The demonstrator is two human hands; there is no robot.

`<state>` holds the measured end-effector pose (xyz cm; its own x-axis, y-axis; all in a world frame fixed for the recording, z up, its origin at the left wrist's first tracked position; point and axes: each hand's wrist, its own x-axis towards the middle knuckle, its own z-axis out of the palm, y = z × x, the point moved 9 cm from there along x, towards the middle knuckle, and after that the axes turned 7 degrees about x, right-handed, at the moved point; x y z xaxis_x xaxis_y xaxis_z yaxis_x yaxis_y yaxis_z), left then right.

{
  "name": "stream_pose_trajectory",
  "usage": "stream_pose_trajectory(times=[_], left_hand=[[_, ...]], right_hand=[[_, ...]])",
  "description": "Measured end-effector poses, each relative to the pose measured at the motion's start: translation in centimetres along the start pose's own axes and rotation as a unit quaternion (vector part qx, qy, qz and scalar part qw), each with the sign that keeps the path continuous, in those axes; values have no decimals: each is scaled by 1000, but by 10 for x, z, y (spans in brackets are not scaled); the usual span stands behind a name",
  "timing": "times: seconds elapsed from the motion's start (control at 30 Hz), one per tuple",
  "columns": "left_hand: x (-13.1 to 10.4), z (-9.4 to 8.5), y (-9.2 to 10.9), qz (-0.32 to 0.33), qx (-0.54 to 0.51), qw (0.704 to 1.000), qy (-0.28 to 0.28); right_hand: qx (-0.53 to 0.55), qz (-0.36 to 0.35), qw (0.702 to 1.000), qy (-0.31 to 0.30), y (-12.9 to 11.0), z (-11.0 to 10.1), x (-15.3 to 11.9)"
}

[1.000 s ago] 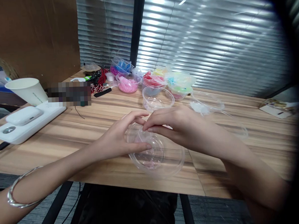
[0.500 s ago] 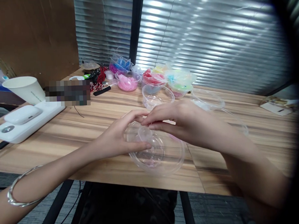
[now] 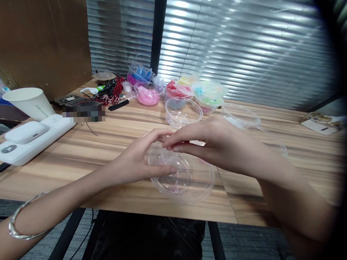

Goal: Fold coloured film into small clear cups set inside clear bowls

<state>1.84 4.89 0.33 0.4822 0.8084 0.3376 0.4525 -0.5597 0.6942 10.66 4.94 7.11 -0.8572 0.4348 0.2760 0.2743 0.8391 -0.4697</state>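
My left hand (image 3: pixel 140 157) curls from the left around a small translucent piece (image 3: pixel 169 157), thumb below it and fingers above. My right hand (image 3: pixel 210 140) reaches in from the right, palm down, with thumb and fingertips pinched together at the top of that piece. Its exact kind is hard to make out, and the fingers hide part of it. The fingertips of both hands come close together there. Beneath them is a round clear plastic bowl (image 3: pixel 199 184) near the table's front edge, with a little pink showing at its bottom.
Clear bowls with pink (image 3: pixel 148 96), red (image 3: pixel 178 90) and blue (image 3: pixel 141 75) contents stand at the back. A clear bowl (image 3: pixel 183 115) sits just beyond my hands. To the left are a paper cup (image 3: pixel 30 102), a white power strip (image 3: pixel 43 136) and red and black wires (image 3: pixel 112 93).
My right fingertips have shifted very slightly left and down at the translucent piece, which looks lower and less rounded. My left hand and the bowl have hardly moved.
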Motion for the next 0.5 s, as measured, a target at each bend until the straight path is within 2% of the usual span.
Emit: stream_pose_trajectory(times=[0.5], left_hand=[[1,1,0,-5,-14,1000,-11]], right_hand=[[-11,8,1000,-12,2,1,-2]])
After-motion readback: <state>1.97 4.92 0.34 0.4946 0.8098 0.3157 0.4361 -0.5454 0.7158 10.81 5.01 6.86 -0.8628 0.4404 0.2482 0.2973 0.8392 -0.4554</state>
